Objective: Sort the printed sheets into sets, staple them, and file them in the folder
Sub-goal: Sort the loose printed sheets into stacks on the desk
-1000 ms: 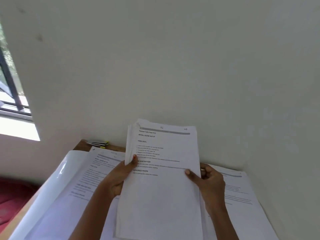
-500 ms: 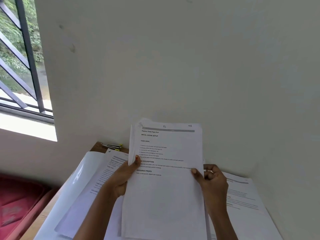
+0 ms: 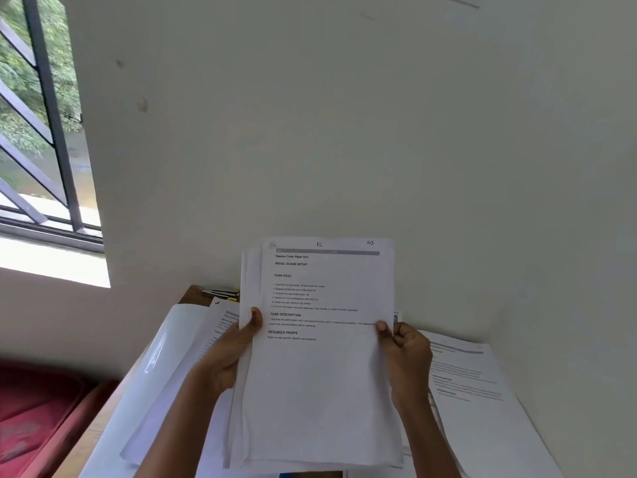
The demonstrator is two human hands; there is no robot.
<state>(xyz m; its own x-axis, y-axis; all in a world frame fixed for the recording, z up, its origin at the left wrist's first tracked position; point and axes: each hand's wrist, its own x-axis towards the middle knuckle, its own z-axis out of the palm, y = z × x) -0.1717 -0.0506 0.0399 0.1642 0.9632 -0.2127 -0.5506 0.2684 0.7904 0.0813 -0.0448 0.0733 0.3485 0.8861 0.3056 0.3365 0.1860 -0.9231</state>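
Note:
I hold a stack of printed sheets (image 3: 320,374) upright above the table; its top page is headed "Replace Toilet Paper Roll". My left hand (image 3: 227,357) grips the stack's left edge, thumb on the front. My right hand (image 3: 406,360) pinches the right edge with curled fingers. More printed sheets lie flat on the left (image 3: 213,336) and on the right (image 3: 475,391). A white glossy folder (image 3: 155,367) lies under the left sheets. A stapler (image 3: 220,293) with a yellow tip rests at the table's far left corner.
The wooden table (image 3: 193,294) sits in a corner, with a white wall straight ahead and to the right. A barred window (image 3: 38,132) is at the upper left. A red cushion (image 3: 38,419) lies below the table's left side.
The view has swung left and up, showing more of the window. The stack's edges are more squared up. Both hands keep the same hold on it.

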